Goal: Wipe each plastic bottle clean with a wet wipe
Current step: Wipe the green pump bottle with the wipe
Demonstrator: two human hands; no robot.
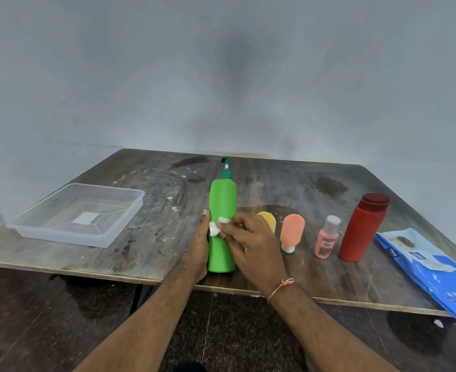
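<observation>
At centre frame, the left hand (198, 245) clasps the upright green bottle (221, 226) to steady it on the table (151, 237), while the right hand (251, 245) pinches the wet wipe (217, 226) against its side; other bottles wait at right.

Plain room, bare grey wall (221, 63), stained wooden table (275, 189), dark floor (33, 318)

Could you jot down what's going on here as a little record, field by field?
Activity: wiping the green pump bottle with a white wet wipe
Left hand: grips the bottle's side
Right hand: pinches the wipe against the bottle
Waiting bottles: yellow tube, orange tube, small pink bottle, red bottle
Wipes pack: blue, table's right edge
Clear tray: left side
</observation>
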